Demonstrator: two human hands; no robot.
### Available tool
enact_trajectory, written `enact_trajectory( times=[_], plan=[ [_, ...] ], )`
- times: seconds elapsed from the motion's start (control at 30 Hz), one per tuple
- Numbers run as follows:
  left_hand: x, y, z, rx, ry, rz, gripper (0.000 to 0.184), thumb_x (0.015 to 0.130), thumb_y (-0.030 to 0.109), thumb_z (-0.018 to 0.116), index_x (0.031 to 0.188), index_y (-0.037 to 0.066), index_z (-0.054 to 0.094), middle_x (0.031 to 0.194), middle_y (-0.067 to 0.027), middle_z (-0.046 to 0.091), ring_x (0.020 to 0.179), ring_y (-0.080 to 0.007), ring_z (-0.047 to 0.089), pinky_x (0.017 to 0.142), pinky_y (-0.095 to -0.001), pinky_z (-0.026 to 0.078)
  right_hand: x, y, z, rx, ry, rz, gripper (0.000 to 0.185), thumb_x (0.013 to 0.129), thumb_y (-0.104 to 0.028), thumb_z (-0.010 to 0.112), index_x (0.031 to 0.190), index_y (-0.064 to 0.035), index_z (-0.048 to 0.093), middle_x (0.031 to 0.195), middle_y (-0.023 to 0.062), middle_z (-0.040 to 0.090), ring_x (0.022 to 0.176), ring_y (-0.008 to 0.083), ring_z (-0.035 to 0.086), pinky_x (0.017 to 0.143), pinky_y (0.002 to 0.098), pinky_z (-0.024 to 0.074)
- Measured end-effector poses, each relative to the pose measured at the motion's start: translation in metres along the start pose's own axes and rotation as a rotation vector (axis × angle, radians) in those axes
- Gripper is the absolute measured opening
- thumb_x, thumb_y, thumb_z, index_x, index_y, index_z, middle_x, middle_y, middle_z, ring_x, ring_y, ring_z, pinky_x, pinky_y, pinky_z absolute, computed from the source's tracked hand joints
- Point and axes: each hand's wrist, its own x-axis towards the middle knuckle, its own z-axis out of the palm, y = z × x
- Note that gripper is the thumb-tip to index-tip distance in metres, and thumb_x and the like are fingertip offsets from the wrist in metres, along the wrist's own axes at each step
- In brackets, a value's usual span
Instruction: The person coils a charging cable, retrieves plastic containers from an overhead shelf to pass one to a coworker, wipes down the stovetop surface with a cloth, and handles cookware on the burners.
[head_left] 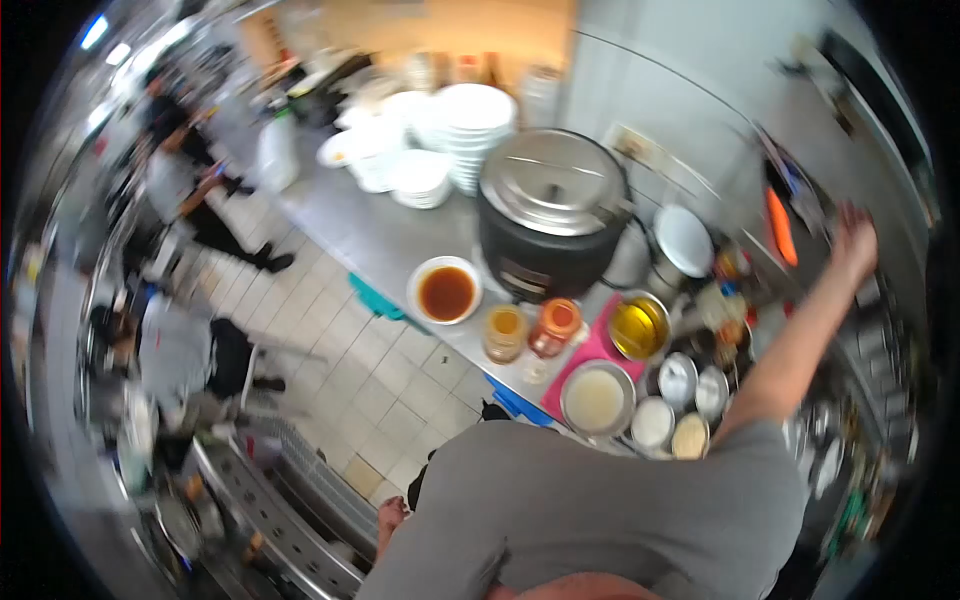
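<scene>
My right hand [855, 242] is stretched far out to the right, its fingers extended and somewhat blurred, and I see nothing held in it. Close beside it, an orange-handled tool [781, 228] hangs on the wall with other long utensils [797, 190]; a gap shows between that handle and my hand. Low at my side is my left hand [392, 514], small in view, with loosely bent fingers and no object visible in it. It is nearest the metal counter with round holes [268, 515].
A black soup warmer [552, 245], stacked white bowls [475, 125], a bowl of brown liquid [446, 291], sauce jars [555, 325], and a bowl of yellow oil [638, 328] stand on the steel counter [345, 215]. Seasoning bowls [653, 422] sit near me. Several people [180, 355] are left.
</scene>
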Motion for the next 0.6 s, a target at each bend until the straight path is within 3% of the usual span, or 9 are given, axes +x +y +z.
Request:
enact_trajectory(
  times=[0.07, 0.1, 0.13, 0.17, 0.23, 0.27, 0.43, 0.5, 0.6],
  plan=[
    [-0.013, 0.002, 0.026, 0.157, 0.160, -0.114, 0.031, 0.092, 0.023, 0.062, 0.117, 0.005, 0.058, 0.093, -0.0115, 0.063, 0.081, -0.0253, 0.061, 0.071, -0.0486, 0.052, -0.087, 0.007, 0.020, 0.077, -0.431, 0.191, 0.036, 0.100, -0.019, 0.049, 0.130, 0.0007, 0.049, 0.116, 0.0135, 0.059, 0.110, 0.0216, 0.059, 0.098, 0.0350, 0.0510],
    [-0.034, 0.010, 0.033, 0.207, 0.195, -0.223, 0.033, 0.092, 0.024, 0.063, 0.119, 0.007, 0.058, 0.093, -0.0112, 0.063, 0.080, -0.0259, 0.061, 0.069, -0.0492, 0.052, -0.155, 0.028, 0.036, 0.157, -0.456, 0.346, 0.034, 0.099, -0.021, 0.052, 0.127, -0.0010, 0.054, 0.093, 0.0040, 0.065, 0.084, 0.0102, 0.064, 0.072, 0.0257, 0.0560],
    [-0.027, -0.003, 0.008, 0.616, 0.032, 0.148, 0.034, 0.092, 0.027, 0.062, 0.120, 0.008, 0.058, 0.097, -0.0112, 0.065, 0.082, -0.0263, 0.062, 0.068, -0.0493, 0.052, -0.200, 0.069, 0.033, 0.095, -0.587, 0.421, 0.034, 0.098, -0.022, 0.055, 0.127, -0.0032, 0.055, 0.079, -0.0009, 0.063, 0.060, 0.0056, 0.056, 0.050, 0.0203, 0.0462],
    [-0.013, -0.026, -0.004, 1.036, -0.135, 0.521, 0.035, 0.092, 0.029, 0.060, 0.121, 0.010, 0.058, 0.102, -0.0112, 0.066, 0.083, -0.0266, 0.064, 0.067, -0.0494, 0.052, -0.231, 0.098, 0.035, -0.151, -0.806, 0.446, 0.042, 0.096, -0.020, 0.060, 0.132, -0.0012, 0.049, 0.078, 0.0022, 0.061, 0.055, 0.0079, 0.054, 0.049, 0.0215, 0.0478],
    [-0.081, 0.043, 0.044, 0.271, 0.195, -0.230, 0.037, 0.093, 0.031, 0.058, 0.122, 0.009, 0.057, 0.104, -0.0125, 0.068, 0.085, -0.0263, 0.066, 0.067, -0.0482, 0.052, -0.262, 0.171, 0.023, -0.484, -0.543, 0.444, 0.061, 0.093, -0.027, 0.064, 0.143, -0.0048, 0.037, 0.068, 0.0001, 0.054, 0.045, 0.0080, 0.045, 0.041, 0.0244, 0.0376],
    [-0.101, 0.057, 0.057, 0.246, 0.203, -0.228, 0.037, 0.093, 0.031, 0.058, 0.122, 0.009, 0.057, 0.104, -0.0125, 0.068, 0.085, -0.0263, 0.066, 0.067, -0.0482, 0.052, -0.246, 0.212, 0.009, -0.789, -0.446, 0.336, 0.072, 0.090, -0.029, 0.067, 0.147, -0.0054, 0.028, 0.067, 0.0001, 0.052, 0.045, 0.0085, 0.042, 0.039, 0.0265, 0.0351],
    [-0.062, 0.024, 0.022, 0.500, 0.116, 0.122, 0.037, 0.093, 0.034, 0.056, 0.121, 0.009, 0.056, 0.098, -0.0173, 0.068, 0.078, -0.0311, 0.068, 0.063, -0.0462, 0.050, -0.183, 0.298, 0.003, -0.498, -0.538, 0.784, 0.013, 0.093, -0.025, 0.061, 0.084, -0.0165, 0.055, 0.071, -0.0026, 0.055, 0.054, 0.0085, 0.049, 0.048, 0.0247, 0.0401],
    [-0.083, 0.054, 0.036, 0.559, 0.087, 0.096, 0.032, 0.094, 0.031, 0.054, 0.116, 0.007, 0.057, 0.101, -0.0182, 0.068, 0.082, -0.0320, 0.067, 0.062, -0.0477, 0.050, -0.164, 0.309, 0.036, -0.349, -0.606, 0.613, 0.012, 0.093, -0.018, 0.056, 0.086, -0.0093, 0.056, 0.071, 0.0019, 0.057, 0.061, 0.0160, 0.059, 0.059, 0.0295, 0.0529],
    [-0.058, 0.050, 0.032, 0.592, 0.017, 0.164, 0.035, 0.092, 0.031, 0.057, 0.116, 0.006, 0.058, 0.102, -0.0172, 0.068, 0.084, -0.0312, 0.067, 0.065, -0.0466, 0.050, -0.155, 0.228, 0.115, -1.049, -0.622, -0.212, 0.029, 0.092, -0.025, 0.051, 0.083, -0.0009, 0.065, 0.075, 0.0077, 0.066, 0.068, 0.0141, 0.061, 0.062, 0.0302, 0.0475]
  ],
)
